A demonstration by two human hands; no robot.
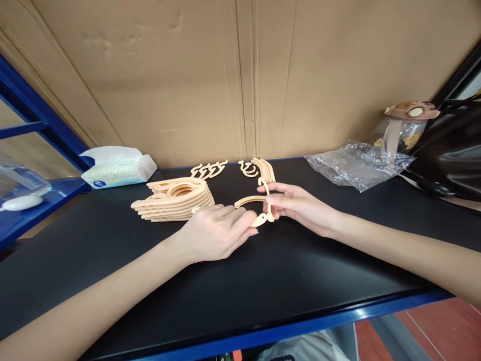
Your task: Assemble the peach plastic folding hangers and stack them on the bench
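My left hand [221, 231] is closed around a cream plastic hanger arm [259, 220]; its rounded end with a small hole sticks out past the thumb. Between the thumb and fingers of my right hand [287, 203] is a cream hanger hook [267, 193], held upright with its lower end touching or nearly touching the arm's end. A curved cream piece [248, 200] reaches left from behind the right fingers; I cannot tell whether it is held or lies on the table. Left of my hands lies a stack of cream hangers [176, 200].
Several loose hooks [208, 169] lie at the back of the black table [300, 281], with more hooks [248, 169] and curved arms [265, 170] beside them. A tissue pack [119, 170] sits back left. Crumpled clear plastic [356, 163], a bottle [408, 128] and a black bag [447, 150] stand right.
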